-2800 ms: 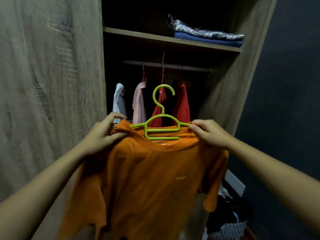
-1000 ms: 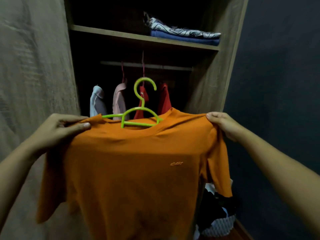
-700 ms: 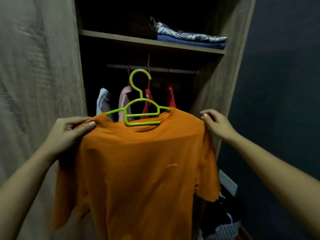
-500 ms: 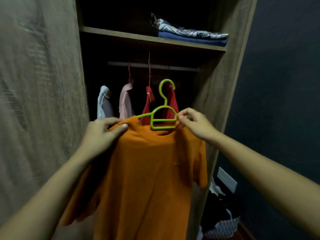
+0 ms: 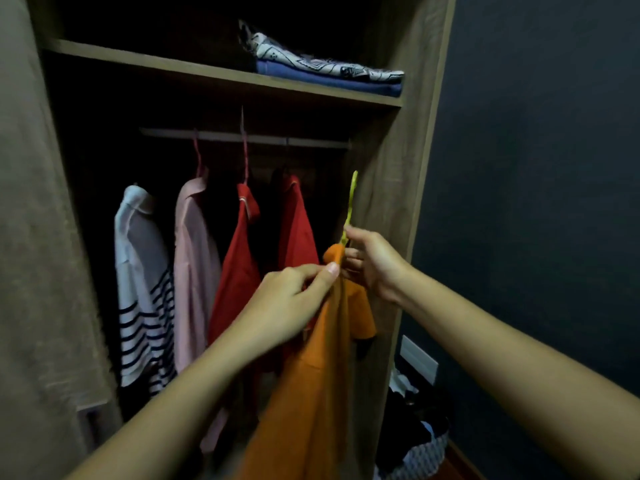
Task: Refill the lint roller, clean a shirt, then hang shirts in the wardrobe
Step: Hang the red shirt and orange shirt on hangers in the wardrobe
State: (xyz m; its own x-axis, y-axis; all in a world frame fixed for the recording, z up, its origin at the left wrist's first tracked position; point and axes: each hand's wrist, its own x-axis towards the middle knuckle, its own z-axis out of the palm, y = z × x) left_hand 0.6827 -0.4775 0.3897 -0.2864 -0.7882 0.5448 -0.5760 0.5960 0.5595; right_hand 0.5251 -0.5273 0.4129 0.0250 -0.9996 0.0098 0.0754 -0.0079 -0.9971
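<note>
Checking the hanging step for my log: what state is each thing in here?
orange shirt: draped on the green hanger, not yet on the rail.
green hanger: hook free, below the rail.
left hand: pinches the orange shirt's shoulder.
right hand: holds the green hanger's neck.
wardrobe: open.
hung shirts: on the rail.
folded clothes: stacked on the shelf.

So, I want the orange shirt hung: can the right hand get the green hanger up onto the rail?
Probably yes: the right hand holds the green hanger below the rail, whose right end looks bare.
</note>
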